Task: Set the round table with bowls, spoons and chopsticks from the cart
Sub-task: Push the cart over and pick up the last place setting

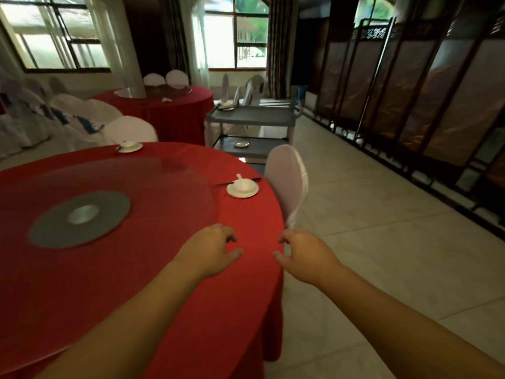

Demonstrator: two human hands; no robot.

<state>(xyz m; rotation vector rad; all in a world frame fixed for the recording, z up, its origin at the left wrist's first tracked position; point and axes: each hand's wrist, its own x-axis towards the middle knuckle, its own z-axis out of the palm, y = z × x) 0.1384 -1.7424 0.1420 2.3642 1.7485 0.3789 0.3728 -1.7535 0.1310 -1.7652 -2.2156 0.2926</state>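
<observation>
Hovering over the round red-clothed table (164, 283), my left hand (210, 250) and right hand (306, 255) are holding nothing. Fingers are hanging loosely curled, near a white bowl on its saucer (242, 187).

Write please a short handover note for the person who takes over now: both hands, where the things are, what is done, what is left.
Left hand and right hand: both hold nothing, fingers loosely curled, over the near edge of the round table.
Done: two settings on the table, near setting with bowl, spoon and chopsticks, far setting at the back edge.
Cart stands beyond the table; dishes lie on its top shelf, a plate on the lower.
Left: fetch these and set the other places.
</observation>
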